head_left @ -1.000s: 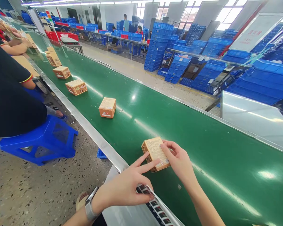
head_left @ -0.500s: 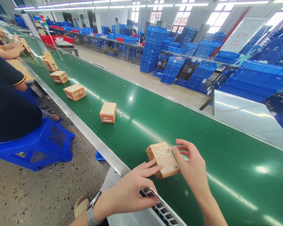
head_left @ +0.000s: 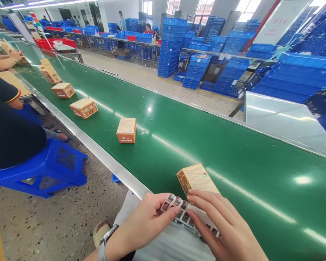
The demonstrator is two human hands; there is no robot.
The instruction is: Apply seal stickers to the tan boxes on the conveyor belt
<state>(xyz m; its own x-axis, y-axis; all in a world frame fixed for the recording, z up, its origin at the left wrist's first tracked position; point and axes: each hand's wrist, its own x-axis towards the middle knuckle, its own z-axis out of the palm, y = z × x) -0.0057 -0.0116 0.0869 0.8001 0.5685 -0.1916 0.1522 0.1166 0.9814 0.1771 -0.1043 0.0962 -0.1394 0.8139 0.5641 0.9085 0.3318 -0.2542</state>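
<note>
A small tan carton [head_left: 197,179] lies on the green conveyor belt [head_left: 233,152] just beyond my hands. My left hand [head_left: 143,224], with a watch on the wrist, pinches one end of a strip of small red-and-white labels [head_left: 179,214] between thumb and fingers. My right hand [head_left: 224,226] rests its fingers on the same strip, fingertips close to the left thumb. Neither hand touches the carton.
Several more tan cartons [head_left: 126,130] ride the belt further up, toward the far left. A seated person in dark clothes on a blue stool [head_left: 43,166] works at my left. Stacks of blue crates [head_left: 174,50] and a metal table [head_left: 285,123] stand beyond the belt.
Both hands left the carton and came back to the label strip; the left lifted its end, the right laid fingers on it. The cartons moved along the belt toward me.
</note>
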